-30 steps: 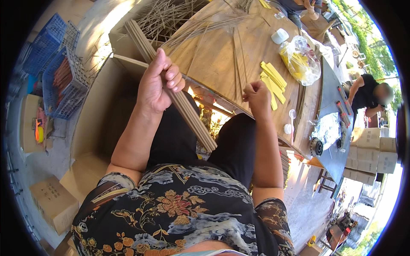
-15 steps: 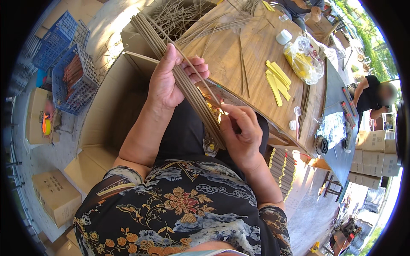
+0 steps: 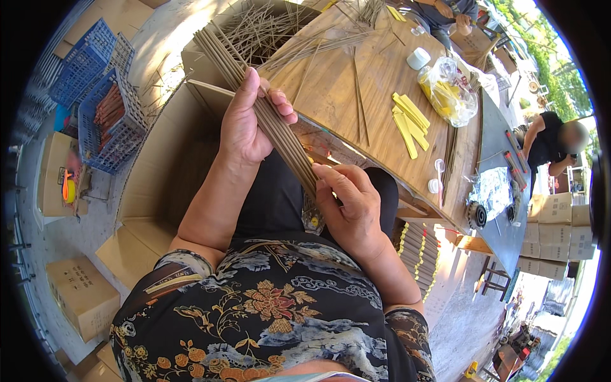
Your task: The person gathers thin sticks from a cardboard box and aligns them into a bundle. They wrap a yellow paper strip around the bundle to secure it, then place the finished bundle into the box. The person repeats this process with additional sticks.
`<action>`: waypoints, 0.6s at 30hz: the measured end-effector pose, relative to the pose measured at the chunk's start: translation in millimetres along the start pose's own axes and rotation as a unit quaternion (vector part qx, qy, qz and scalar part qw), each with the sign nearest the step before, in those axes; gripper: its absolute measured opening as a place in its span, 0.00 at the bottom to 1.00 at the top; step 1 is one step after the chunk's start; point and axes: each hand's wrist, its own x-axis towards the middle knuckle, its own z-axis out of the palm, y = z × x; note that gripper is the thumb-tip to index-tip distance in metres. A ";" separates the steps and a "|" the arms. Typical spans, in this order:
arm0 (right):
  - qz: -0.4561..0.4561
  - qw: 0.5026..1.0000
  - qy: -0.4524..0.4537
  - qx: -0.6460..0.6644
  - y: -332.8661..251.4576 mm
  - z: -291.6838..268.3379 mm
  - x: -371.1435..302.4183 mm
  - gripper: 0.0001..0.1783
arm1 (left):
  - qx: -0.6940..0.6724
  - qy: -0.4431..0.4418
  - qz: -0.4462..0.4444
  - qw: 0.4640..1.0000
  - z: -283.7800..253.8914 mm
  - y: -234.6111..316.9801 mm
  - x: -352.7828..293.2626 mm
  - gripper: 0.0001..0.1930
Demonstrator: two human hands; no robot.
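Observation:
A bundle of thin brown incense sticks [image 3: 283, 134] slants across my lap, its far end pointing up and left. My left hand [image 3: 244, 130] grips it around the middle, thumb on top and fingertips curled over the right side. Lower down, my right hand [image 3: 353, 207] has its thumb and forefinger closed against the right edge of the bundle near its near end. That near end is partly hidden behind the right hand. More loose sticks [image 3: 267, 28] lie heaped in a box beyond, and some are scattered on the wooden table [image 3: 334, 79].
Yellow strips [image 3: 410, 124], a clear bag [image 3: 449, 92] and a white tub [image 3: 418, 58] rest on the table. An open cardboard box [image 3: 149, 172] stands left of my lap, near blue crates [image 3: 111, 130]. Yellow-banded bundles [image 3: 417, 251] lie below the table. Another person [image 3: 548, 140] is at far right.
The single stick that stood apart from the bundle now lies in against it. My right hand has shifted slightly left, and my left fingers have closed nearer the bundle.

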 end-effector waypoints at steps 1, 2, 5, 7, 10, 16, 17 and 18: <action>-0.002 1.000 -0.001 -0.003 -0.2 -0.5 0.4 0.17 | -0.001 0.002 0.003 1.000 1.2 -0.3 -0.3 0.17; -0.005 1.000 -0.006 -0.005 -0.6 -1.2 0.9 0.17 | -0.001 0.004 0.006 1.000 1.8 -0.4 -0.6 0.17; -0.010 1.000 -0.018 -0.011 -0.1 -2.2 2.0 0.17 | -0.013 -0.007 0.006 1.000 -0.6 -0.1 0.2 0.17; -0.012 1.000 -0.023 -0.012 1.4 -1.3 1.9 0.17 | -0.017 -0.008 0.006 1.000 -0.9 0.8 0.1 0.16; 0.008 0.999 -0.034 -0.003 -0.9 -1.2 2.5 0.17 | -0.020 -0.013 0.010 1.000 -1.3 1.1 0.7 0.16; 0.001 0.999 -0.034 -0.003 0.6 -1.6 2.4 0.17 | -0.035 -0.030 0.008 0.999 -1.8 2.5 1.8 0.16; 0.005 0.999 -0.036 -0.001 0.9 -1.4 2.0 0.17 | -0.045 -0.046 0.004 0.998 -3.1 3.1 2.0 0.16; 0.009 0.999 -0.038 0.001 1.0 -1.1 1.2 0.17 | -0.055 -0.077 -0.004 0.996 -5.3 4.1 2.5 0.16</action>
